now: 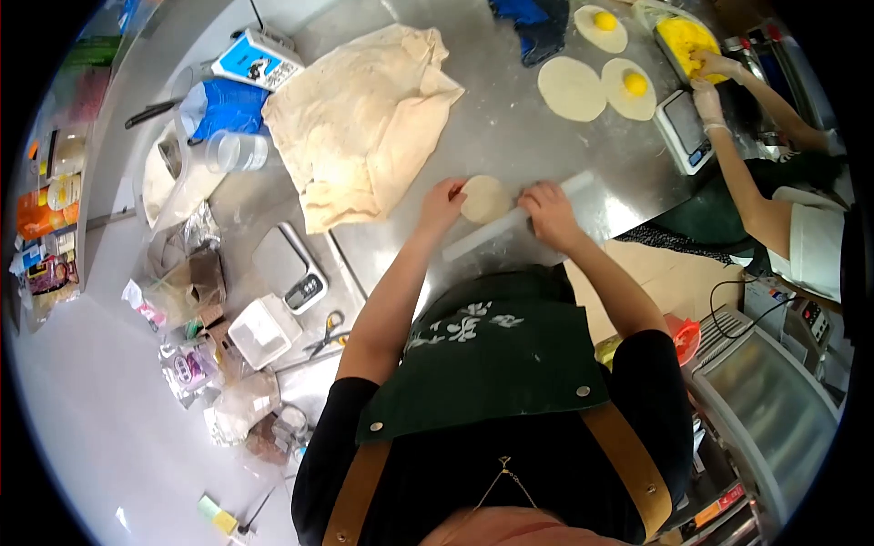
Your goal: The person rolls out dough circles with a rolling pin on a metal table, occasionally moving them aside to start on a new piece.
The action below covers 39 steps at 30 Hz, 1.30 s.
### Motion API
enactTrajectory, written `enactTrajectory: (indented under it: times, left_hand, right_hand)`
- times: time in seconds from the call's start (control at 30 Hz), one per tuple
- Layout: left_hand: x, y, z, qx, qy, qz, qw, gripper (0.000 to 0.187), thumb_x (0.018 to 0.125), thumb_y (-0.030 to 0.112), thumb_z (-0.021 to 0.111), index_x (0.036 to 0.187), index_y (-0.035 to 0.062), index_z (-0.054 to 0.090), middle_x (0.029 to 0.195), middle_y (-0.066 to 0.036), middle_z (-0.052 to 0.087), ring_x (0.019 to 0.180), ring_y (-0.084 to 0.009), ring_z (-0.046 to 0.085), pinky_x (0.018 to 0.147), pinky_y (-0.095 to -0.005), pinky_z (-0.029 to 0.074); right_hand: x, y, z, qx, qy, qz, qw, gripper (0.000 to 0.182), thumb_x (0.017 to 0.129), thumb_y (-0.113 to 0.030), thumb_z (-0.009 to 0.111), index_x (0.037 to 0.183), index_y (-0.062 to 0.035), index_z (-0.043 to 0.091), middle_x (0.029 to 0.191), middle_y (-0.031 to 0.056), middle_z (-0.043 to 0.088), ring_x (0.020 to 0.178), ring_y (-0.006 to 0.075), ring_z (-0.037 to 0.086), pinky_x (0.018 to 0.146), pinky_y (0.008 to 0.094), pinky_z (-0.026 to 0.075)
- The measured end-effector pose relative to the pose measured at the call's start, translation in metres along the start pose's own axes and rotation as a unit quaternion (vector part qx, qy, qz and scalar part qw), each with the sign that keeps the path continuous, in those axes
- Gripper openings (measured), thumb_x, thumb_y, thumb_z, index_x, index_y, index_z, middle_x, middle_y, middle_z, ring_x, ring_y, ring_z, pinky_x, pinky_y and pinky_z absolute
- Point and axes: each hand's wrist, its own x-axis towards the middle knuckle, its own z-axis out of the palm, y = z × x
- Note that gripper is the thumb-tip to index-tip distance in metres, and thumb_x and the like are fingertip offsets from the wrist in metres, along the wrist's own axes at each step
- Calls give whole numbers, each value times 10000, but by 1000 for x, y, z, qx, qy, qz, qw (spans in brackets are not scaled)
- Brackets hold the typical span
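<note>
A small round dough disc point(486, 199) lies on the metal table just ahead of my apron. My left hand point(443, 204) pinches the left edge of this disc. Slanting along the disc's near right side is a white rolling pin point(480, 238), with my right hand point(549, 211) closed over its middle. To the far left of the disc a large cream cloth point(364, 118) lies crumpled. Farther off at the right are a plain flat dough round point(572, 88) and two more rounds, each topped with a yellow ball point(635, 85).
At the right, a co-worker's gloved hands point(707, 98) work at a tray of yellow filling point(687, 44) beside a digital scale point(685, 132). Left of me are another scale point(289, 267), scissors point(328, 333), a white tub point(262, 331) and a clear cup point(238, 151).
</note>
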Motion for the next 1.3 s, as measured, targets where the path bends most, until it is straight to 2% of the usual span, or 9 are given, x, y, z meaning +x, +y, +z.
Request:
enactTrajectory:
  times: [0.27,0.43,0.6,0.8,0.93,1.0,1.13,1.2,1.3]
  left_hand:
    - [-3,-2,1,-82,0,-29,996,232,840,48,599,1064,-2,631,928,-127,674,835,-202,643,758,-304,500]
    - [-3,1,2,-60,0,-20,998,241,845,35,592,1078,-16,623,906,-110,676,820,-163,632,750,-282,494]
    - [-5,-1,3,-54,10,-22,998,215,831,30,605,1043,9,637,928,-142,671,824,-226,654,741,-318,511]
    - [-3,3,4,-67,21,-25,997,221,831,30,610,1049,13,639,903,-134,674,807,-214,654,734,-307,513]
    - [-1,-1,3,-84,12,-37,996,211,827,54,629,1033,14,642,856,-125,674,751,-200,641,710,-301,509]
    - [5,-3,3,-62,-4,-38,997,218,815,82,647,1023,18,642,836,-130,664,721,-205,628,686,-303,503]
    - [20,29,-7,65,-102,-83,989,232,793,134,669,999,31,641,863,-150,653,736,-263,627,669,-341,496]
    - [24,35,-6,161,-91,-23,982,215,790,139,664,978,37,644,894,-154,649,780,-302,626,687,-370,496]
    - [18,37,2,201,-44,46,977,178,783,142,657,910,22,625,839,-160,638,744,-343,603,668,-403,475]
  right_hand:
    - [22,9,4,55,-7,-6,998,328,740,-128,627,1051,-54,556,1079,125,529,1056,341,495,1034,475,335]
    - [39,3,20,13,43,102,994,397,803,-235,632,1141,-55,526,1185,131,510,1130,334,471,1057,494,300]
    - [46,0,56,-79,109,206,969,436,832,-251,599,1210,-55,506,1326,141,468,1247,309,420,1075,515,264]
    - [67,-2,54,-117,35,274,954,502,864,-232,527,1321,-42,444,1424,147,400,1327,299,361,1095,521,221]
    - [55,-7,58,-113,58,289,949,517,863,-237,536,1326,-30,435,1436,157,386,1332,316,351,1095,531,217]
    - [41,-8,63,-144,26,295,944,518,862,-238,542,1325,-31,435,1436,157,387,1333,314,349,1091,537,221]
    - [78,-9,55,-112,68,298,946,527,856,-257,561,1321,-40,444,1434,155,393,1319,302,369,1092,525,230]
    - [74,-4,63,-89,124,271,950,519,853,-271,569,1308,-45,460,1429,154,400,1307,299,384,1094,513,235]
    - [24,1,62,-49,84,199,975,546,804,-311,634,1275,-67,502,1415,152,416,1289,301,404,1100,497,242]
